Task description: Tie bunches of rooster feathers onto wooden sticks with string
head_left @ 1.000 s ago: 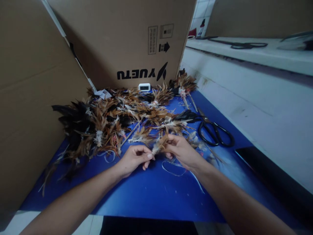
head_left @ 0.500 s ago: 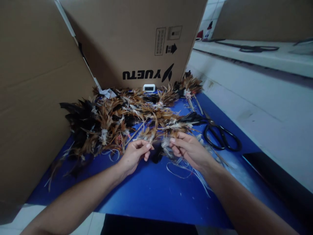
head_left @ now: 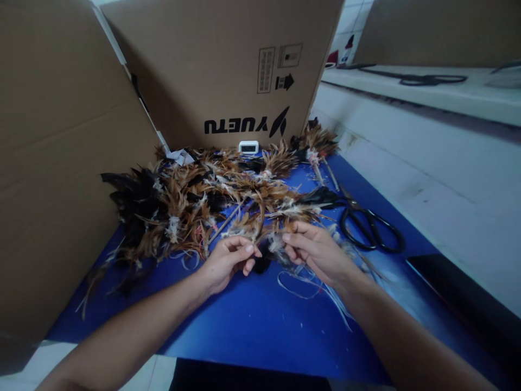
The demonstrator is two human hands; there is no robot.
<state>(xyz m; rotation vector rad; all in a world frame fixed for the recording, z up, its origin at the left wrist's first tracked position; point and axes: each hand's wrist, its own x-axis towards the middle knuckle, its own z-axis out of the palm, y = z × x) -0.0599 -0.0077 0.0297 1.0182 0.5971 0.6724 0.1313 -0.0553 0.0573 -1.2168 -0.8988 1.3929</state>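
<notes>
My left hand (head_left: 232, 260) is closed in a pinch on a brown feather that rises from its fingertips. My right hand (head_left: 311, 247) pinches pale, fluffy feather down (head_left: 277, 243) beside it. A dark feather (head_left: 261, 263) lies between the two hands. Behind them spreads a pile of brown and black feathers (head_left: 177, 198), with several bundles bound in white. A thin stick (head_left: 226, 221) slants out of the pile. White string (head_left: 299, 293) curls below my right hand. Black-handled scissors (head_left: 370, 228) lie to the right of that hand.
Cardboard panels (head_left: 175, 70) stand behind and to the left of the blue table (head_left: 252, 331). A small white digital display (head_left: 248, 147) sits at the back. At the right lies a dark flat object (head_left: 456, 288). More scissors (head_left: 431, 80) rest on the ledge.
My left hand has shifted slightly right, closer to my right hand. The pale down at my right fingertips has moved slightly down.
</notes>
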